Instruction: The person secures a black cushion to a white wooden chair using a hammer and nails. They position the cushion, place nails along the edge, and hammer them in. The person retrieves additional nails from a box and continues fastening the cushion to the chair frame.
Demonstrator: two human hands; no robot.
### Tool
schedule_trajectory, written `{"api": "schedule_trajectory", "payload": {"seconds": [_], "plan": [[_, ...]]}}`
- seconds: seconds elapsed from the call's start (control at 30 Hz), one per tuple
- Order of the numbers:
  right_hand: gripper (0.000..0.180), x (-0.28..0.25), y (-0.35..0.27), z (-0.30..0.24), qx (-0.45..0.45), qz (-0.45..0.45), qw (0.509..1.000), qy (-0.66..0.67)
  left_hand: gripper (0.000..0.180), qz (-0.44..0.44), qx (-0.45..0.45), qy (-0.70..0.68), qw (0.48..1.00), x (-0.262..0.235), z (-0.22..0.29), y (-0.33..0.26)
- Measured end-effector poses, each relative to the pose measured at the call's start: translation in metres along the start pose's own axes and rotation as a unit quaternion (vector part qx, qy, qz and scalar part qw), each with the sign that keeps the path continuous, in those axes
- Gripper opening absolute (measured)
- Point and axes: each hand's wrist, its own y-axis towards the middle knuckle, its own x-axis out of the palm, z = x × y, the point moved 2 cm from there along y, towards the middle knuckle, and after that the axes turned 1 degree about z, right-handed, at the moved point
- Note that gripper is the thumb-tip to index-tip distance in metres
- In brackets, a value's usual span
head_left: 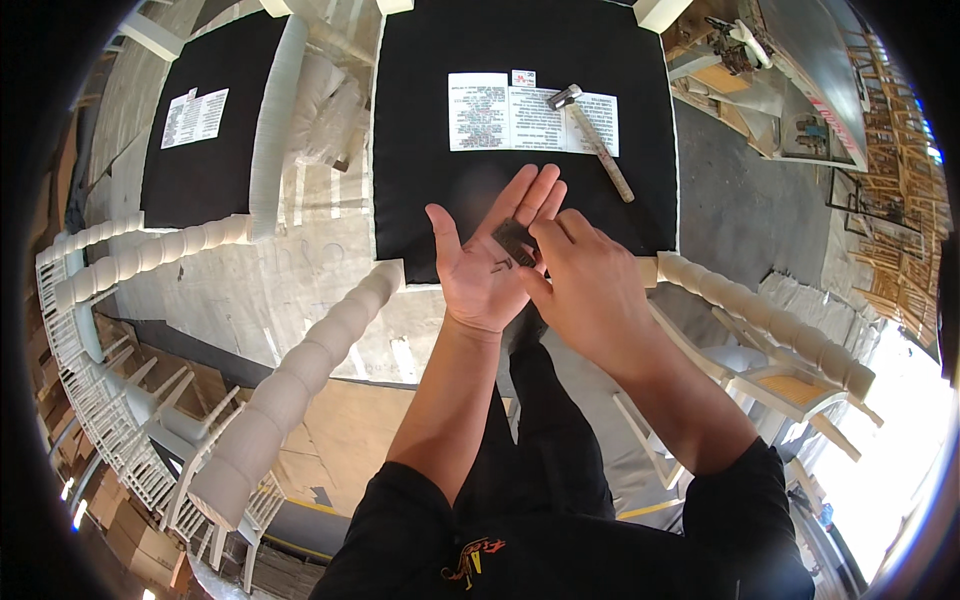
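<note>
My left hand [485,270] is held palm up with its fingers stretched out. A few tiny dark slivers [502,266] lie on its palm. Across the base of its fingers rests a small dark ridged piece [513,238], like a strip of fasteners; its exact kind is too small to tell. My right hand [592,285] pinches this piece at its edge with thumb and fingers. Beyond both hands, a hammer [600,150] with a metal head lies on a black cloth panel [420,190], its head over a white printed label [478,125].
The panel belongs to an upturned piece of furniture with pale, beaded turned legs [290,390] pointing toward me on both sides. Another upturned black panel [215,60] stands at the left. White spindled chair parts [110,370] line the left edge; a wooden chair [790,385] sits at the right.
</note>
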Motion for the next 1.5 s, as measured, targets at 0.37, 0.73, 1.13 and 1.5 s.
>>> {"api": "schedule_trajectory", "payload": {"seconds": [0.37,0.73,1.13,1.5], "plan": [[0.028,0.008,0.020,0.021,0.006,0.008,1.000,0.001,0.120,0.012,-0.008,0.024,1.000,0.002,-0.006,0.009],[0.016,0.031,0.015,0.041,-0.060,0.106,0.992,-0.022,0.093,0.069,-0.018,0.006,0.997,-0.009,-0.009,0.012],[0.010,0.002,-0.019,0.081,0.122,0.196,0.934,0.273,0.043,0.116,0.321,0.828,0.445,-0.023,0.014,0.083],[0.010,0.004,-0.051,0.111,0.172,0.204,0.919,0.291,0.019,-0.049,0.344,0.925,0.155,-0.035,-0.004,0.091]]}}
